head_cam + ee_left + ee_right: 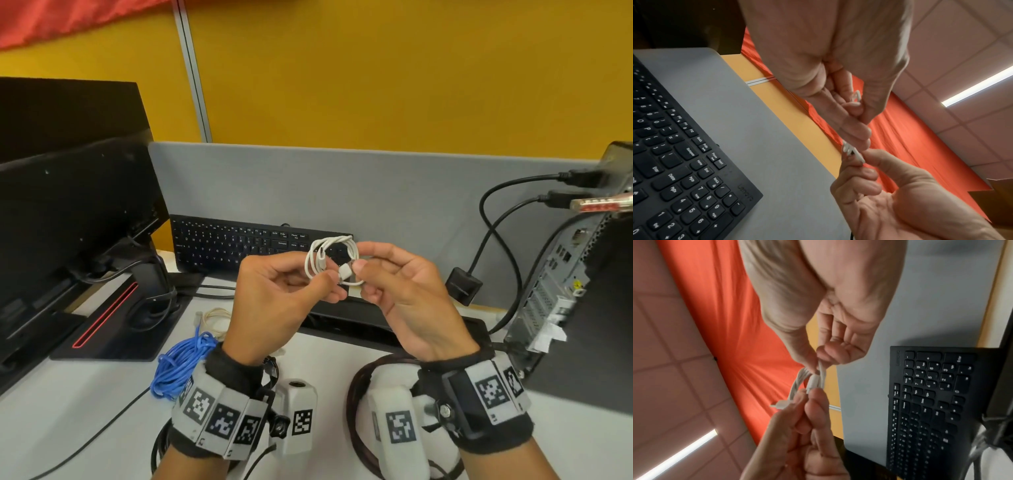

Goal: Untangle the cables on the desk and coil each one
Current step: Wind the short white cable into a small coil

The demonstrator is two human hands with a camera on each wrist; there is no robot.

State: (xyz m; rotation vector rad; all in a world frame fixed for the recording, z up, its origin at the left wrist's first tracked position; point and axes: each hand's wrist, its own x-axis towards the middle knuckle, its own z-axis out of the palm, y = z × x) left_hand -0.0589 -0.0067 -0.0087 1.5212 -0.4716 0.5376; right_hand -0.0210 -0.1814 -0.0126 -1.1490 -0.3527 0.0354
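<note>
A white cable (330,255), wound into a small coil, is held up above the desk between both hands. My left hand (330,281) pinches the coil's lower left side. My right hand (359,269) pinches the white plug at the coil's lower right. The right wrist view shows the white cable (797,386) running from my right hand (818,363) to my left hand (807,395), with a second plug sticking out. On the desk lie a blue cable bundle (181,363), a beige cable (214,317) and a dark brown coil (356,394) below my right wrist.
A black keyboard (239,246) leans against the grey partition behind the hands. A monitor (68,205) stands at left. At right is a computer tower (565,291) with black leads and a small black box (464,286). A thin black lead (96,435) crosses the desk front left.
</note>
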